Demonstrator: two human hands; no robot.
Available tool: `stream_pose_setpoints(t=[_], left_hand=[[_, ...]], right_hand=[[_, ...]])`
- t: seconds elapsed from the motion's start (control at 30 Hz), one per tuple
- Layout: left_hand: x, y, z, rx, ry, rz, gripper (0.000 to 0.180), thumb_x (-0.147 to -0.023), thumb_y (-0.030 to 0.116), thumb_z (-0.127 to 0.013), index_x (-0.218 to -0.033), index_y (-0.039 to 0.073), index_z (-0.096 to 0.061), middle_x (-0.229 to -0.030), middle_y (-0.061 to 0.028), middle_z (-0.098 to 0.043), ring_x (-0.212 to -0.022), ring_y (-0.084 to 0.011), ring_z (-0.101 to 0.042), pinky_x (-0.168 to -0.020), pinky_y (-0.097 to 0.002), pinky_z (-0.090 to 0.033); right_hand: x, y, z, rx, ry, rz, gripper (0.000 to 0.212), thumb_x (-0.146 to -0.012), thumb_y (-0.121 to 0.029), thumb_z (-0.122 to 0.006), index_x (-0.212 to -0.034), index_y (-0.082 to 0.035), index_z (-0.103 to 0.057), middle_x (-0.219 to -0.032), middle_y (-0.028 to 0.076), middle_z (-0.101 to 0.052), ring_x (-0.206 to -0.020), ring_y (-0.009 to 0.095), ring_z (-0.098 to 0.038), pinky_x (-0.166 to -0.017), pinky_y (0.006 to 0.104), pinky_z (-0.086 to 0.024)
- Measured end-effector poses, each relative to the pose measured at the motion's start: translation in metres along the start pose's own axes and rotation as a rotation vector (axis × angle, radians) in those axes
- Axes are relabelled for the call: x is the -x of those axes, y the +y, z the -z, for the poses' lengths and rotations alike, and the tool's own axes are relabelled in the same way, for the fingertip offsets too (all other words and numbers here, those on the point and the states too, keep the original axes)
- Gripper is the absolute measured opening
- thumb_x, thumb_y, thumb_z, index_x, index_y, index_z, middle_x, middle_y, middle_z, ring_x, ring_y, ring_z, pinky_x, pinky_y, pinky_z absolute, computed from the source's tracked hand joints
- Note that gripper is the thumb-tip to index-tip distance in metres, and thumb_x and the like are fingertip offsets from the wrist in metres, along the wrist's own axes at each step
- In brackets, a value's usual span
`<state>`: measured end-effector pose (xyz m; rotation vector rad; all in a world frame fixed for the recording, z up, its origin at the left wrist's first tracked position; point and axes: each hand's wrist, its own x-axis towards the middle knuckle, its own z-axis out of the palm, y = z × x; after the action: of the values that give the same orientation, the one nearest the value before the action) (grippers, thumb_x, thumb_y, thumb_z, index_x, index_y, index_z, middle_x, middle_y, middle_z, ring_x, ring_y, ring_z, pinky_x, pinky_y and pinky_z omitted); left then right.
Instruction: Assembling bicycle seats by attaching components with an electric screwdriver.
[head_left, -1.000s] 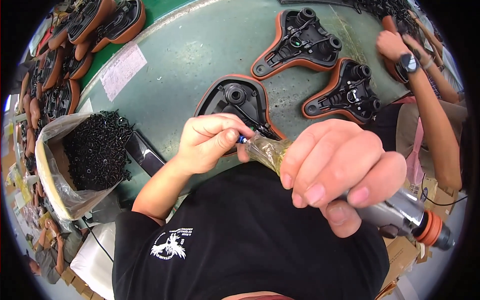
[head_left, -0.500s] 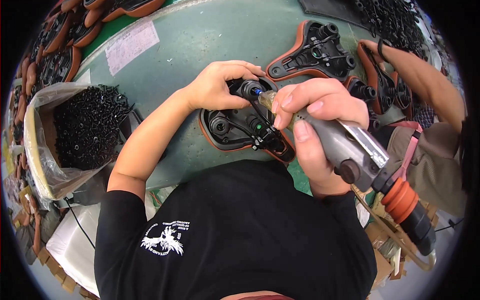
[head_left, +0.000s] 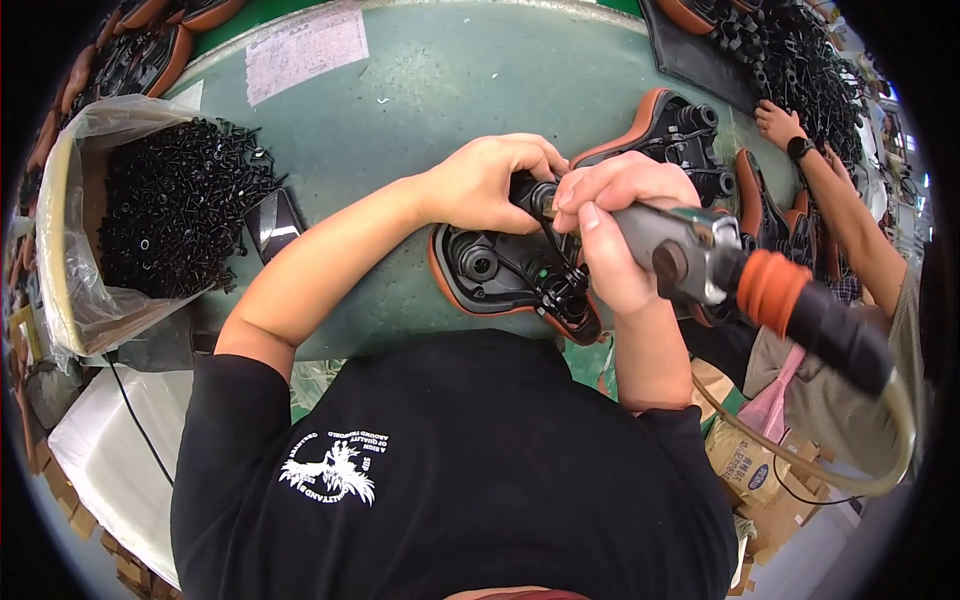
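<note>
An upside-down bicycle saddle (head_left: 475, 265), black underneath with a brown-orange rim, lies on the green bench in front of me. My left hand (head_left: 485, 183) is closed around its far end, thumb and fingers beside a round black spring fitting. In my right hand (head_left: 622, 225) is a grey air screwdriver (head_left: 670, 245) with an orange ribbed collar, tilted down to the left. Its tip meets that fitting, mostly hidden by my fingers. Just beyond my hands, a second upturned saddle (head_left: 655, 135) rests on the bench.
At the left stands a plastic-lined box (head_left: 55, 240) of black screws (head_left: 170, 210), with a small dark block (head_left: 272, 222) beside it. A co-worker's hand (head_left: 780, 125) reaches into black parts (head_left: 810, 70) at the far right. The screwdriver's hose (head_left: 900, 450) loops down on the right.
The screwdriver has swung to a flatter angle, its tip now hidden at the fitting. My view has shifted slightly left. The co-worker's hand has moved from a saddle to the pile of black parts.
</note>
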<state>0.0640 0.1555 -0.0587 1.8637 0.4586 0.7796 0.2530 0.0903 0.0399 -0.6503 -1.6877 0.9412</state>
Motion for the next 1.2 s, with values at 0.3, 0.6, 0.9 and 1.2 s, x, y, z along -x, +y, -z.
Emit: stream_pose_setpoints(t=[0.3,0.6,0.9,1.2], left_hand=[[0.01,0.016,0.006,-0.05,0.03,-0.064,0.049,-0.067,0.01,-0.085,-0.113,0.003,-0.073,-0.123,-0.0157,-0.073,-0.117,-0.0325,-0.07,-0.103,-0.041,-0.056],[-0.083,0.023,0.177,-0.363,0.812,0.153,0.043,-0.073,0.019,-0.087,-0.11,0.0,-0.077,-0.111,-0.0108,-0.077,-0.106,-0.0201,-0.073,-0.097,-0.0339,-0.056],[0.03,0.059,0.161,-0.933,0.334,0.377,0.024,-0.084,0.019,-0.081,-0.098,0.002,-0.071,-0.103,-0.018,-0.071,-0.095,-0.0386,-0.07,-0.084,-0.0471,-0.057],[0.185,0.044,0.17,-1.038,0.324,0.908,0.03,-0.081,0.02,-0.085,-0.096,0.002,-0.067,-0.095,-0.0188,-0.074,-0.094,-0.0408,-0.072,-0.081,-0.0501,-0.056]], right_hand=[[0.012,-0.045,0.004,-0.017,0.093,0.07,0.029,-0.097,-0.004,-0.064,-0.122,-0.005,-0.05,-0.128,0.028,-0.06,-0.074,0.018,-0.064,-0.077,0.04,-0.056],[0.053,-0.073,0.037,-0.296,0.646,-0.216,0.029,-0.093,0.001,-0.056,-0.122,-0.002,-0.054,-0.13,0.027,-0.061,-0.071,0.023,-0.064,-0.073,0.0436,-0.056],[0.069,-0.003,0.051,-0.149,0.928,-0.586,0.022,-0.091,0.006,-0.064,-0.111,0.0,-0.057,-0.135,0.028,-0.061,-0.062,0.021,-0.066,-0.059,0.0358,-0.055],[0.026,0.045,0.023,-0.266,0.653,-0.699,0.018,-0.085,0.007,-0.061,-0.102,0.001,-0.059,-0.14,0.025,-0.061,-0.057,0.024,-0.065,-0.055,0.0359,-0.054]])
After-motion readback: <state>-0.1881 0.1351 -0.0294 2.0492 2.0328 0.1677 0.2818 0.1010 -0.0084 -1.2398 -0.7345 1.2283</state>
